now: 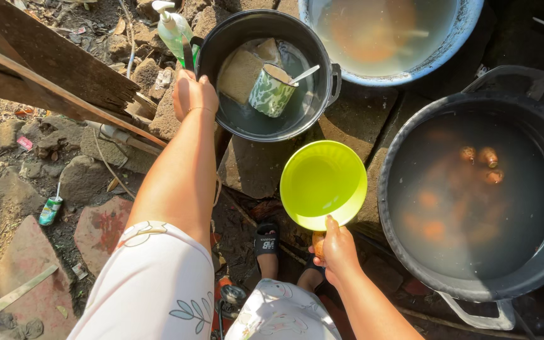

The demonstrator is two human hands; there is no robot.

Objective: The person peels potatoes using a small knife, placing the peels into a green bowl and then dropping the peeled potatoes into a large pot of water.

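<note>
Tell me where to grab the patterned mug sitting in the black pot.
Probably take the mug around its body from above and the near side. It leans in the water of the pot, no handle shows, and a spoon sticks out of its mouth.

Bowl (323,182): we see glossy green plastic.
Pot (263,75): we note dark metal.
Plank (45,60): rough wood.
Mug (271,92): we judge enamel.

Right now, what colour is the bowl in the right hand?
Bright lime green bowl, held by the right hand; head view.
</note>
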